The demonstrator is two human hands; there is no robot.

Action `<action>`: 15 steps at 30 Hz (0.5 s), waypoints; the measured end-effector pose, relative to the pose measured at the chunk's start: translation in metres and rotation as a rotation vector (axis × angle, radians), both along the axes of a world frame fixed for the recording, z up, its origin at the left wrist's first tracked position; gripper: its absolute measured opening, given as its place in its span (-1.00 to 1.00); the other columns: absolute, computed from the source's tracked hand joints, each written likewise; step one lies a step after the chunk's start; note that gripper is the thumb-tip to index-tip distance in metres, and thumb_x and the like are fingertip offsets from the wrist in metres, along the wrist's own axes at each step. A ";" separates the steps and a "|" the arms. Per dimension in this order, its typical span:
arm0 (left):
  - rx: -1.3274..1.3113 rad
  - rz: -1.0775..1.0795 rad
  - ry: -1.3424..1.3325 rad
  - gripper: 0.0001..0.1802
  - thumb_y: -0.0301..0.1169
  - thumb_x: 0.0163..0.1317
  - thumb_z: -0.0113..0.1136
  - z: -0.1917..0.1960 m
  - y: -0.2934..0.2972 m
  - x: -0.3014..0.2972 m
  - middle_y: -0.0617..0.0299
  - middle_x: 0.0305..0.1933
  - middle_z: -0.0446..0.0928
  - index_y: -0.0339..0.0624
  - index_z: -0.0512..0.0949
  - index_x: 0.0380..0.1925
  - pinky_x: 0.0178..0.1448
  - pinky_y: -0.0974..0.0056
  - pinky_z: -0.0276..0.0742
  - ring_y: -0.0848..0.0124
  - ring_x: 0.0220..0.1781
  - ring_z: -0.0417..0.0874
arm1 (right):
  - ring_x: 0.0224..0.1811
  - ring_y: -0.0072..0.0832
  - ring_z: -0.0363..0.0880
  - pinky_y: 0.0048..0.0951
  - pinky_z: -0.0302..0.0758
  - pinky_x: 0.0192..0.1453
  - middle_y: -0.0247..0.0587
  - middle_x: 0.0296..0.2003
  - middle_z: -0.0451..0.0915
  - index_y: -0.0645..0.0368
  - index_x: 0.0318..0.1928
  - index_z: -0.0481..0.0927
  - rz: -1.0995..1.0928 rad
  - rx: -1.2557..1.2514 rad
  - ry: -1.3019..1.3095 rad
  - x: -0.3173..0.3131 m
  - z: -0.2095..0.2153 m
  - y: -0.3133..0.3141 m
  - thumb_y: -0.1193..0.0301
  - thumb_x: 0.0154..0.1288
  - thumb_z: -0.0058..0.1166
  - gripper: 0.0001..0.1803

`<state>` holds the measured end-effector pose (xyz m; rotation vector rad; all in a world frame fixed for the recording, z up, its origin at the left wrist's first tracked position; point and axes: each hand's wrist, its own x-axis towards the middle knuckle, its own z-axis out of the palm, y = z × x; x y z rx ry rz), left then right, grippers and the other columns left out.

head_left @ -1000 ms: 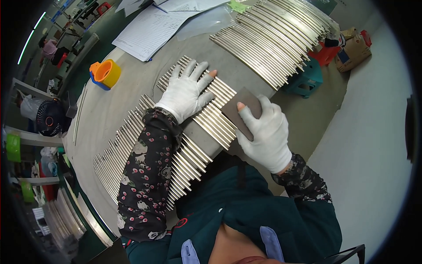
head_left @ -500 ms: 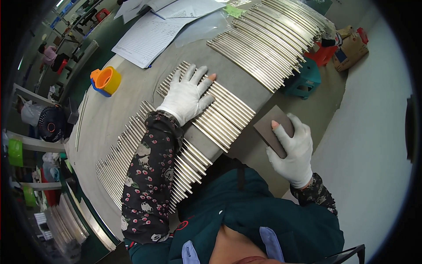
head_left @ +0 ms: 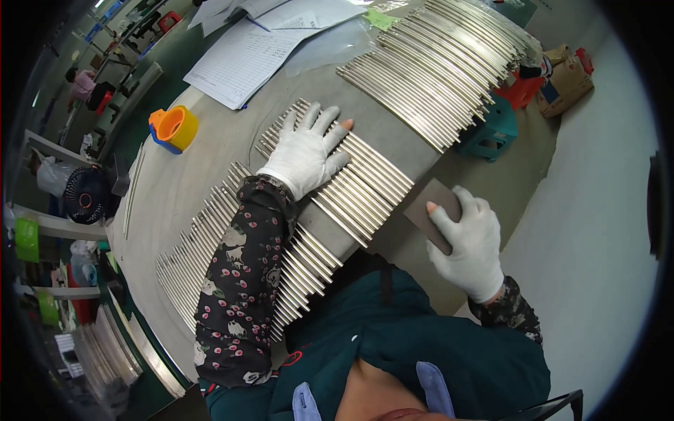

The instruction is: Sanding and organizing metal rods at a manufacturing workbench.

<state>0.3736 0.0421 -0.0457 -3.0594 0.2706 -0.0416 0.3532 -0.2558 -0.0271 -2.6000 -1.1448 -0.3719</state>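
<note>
"Where the counter (head_left: 214, 144) comes closest to us, what do we list?"

"Near row of metal rods (head_left: 305, 263): slim, silvery, side by side, partly hidden by our patterned left sleeve (head_left: 235, 288)."

"And our hands?"

"Right hand (head_left: 472, 245): gloved, grip closed around a flat brown block (head_left: 445, 194), held out past the counter's edge, just beside the ends of the middle row of rods (head_left: 365, 186); contact with them, we cannot tell. Left hand (head_left: 300, 160): gloved, palm down across that middle row, fingers spread, grip clasping nothing."

"How do we best handle these?"

"In our judgement: broad, even palm pressure, so no rod rolls or slides; block square to the rod ends, untilted; bare fingertips well back from the metal."

"Other items, and obstacles?"

"Left: one yellow-orange holder (head_left: 184, 131) with blue part, well apart from our hands. Beyond: written sheets (head_left: 242, 59) and clear plastic film (head_left: 330, 50), loose, out of our way. Far row of rods (head_left: 432, 74): separated by a bare strip; its ends, seemingly overhanging, could be knocked by a wide swing. Past it: teal stool (head_left: 495, 130), brown carton (head_left: 564, 90). Off left: black fan (head_left: 86, 196); farthest, a seated person in pink (head_left: 83, 85)."
</note>
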 end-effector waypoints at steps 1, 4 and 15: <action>0.012 0.008 -0.008 -0.39 0.03 0.32 -0.15 0.001 0.000 -0.001 0.12 0.42 0.15 0.09 0.24 0.32 0.46 -0.16 -0.08 0.06 0.48 0.05 | -0.11 -0.08 0.44 -0.18 0.44 -0.13 0.13 0.04 0.39 0.03 -0.02 0.56 0.004 0.009 0.061 -0.001 -0.012 -0.012 0.32 -0.21 0.33 -0.42; 0.000 0.017 0.003 -0.40 0.03 0.32 -0.16 0.004 -0.004 0.007 0.12 0.41 0.16 0.10 0.25 0.31 0.45 -0.16 -0.07 0.07 0.47 0.05 | -0.09 -0.09 0.42 -0.20 0.44 -0.11 0.11 0.05 0.39 0.02 -0.02 0.57 -0.028 0.058 0.091 -0.005 -0.014 -0.019 0.32 -0.22 0.34 -0.41; -0.058 0.052 -0.035 -0.38 0.02 0.34 -0.16 0.003 -0.005 0.004 0.05 0.45 0.07 0.06 0.21 0.34 0.48 -0.13 -0.12 0.06 0.50 -0.02 | -0.08 -0.12 0.41 -0.23 0.45 -0.07 0.07 0.06 0.37 -0.01 -0.01 0.56 0.045 0.139 0.055 0.001 -0.013 0.003 0.31 -0.22 0.36 -0.40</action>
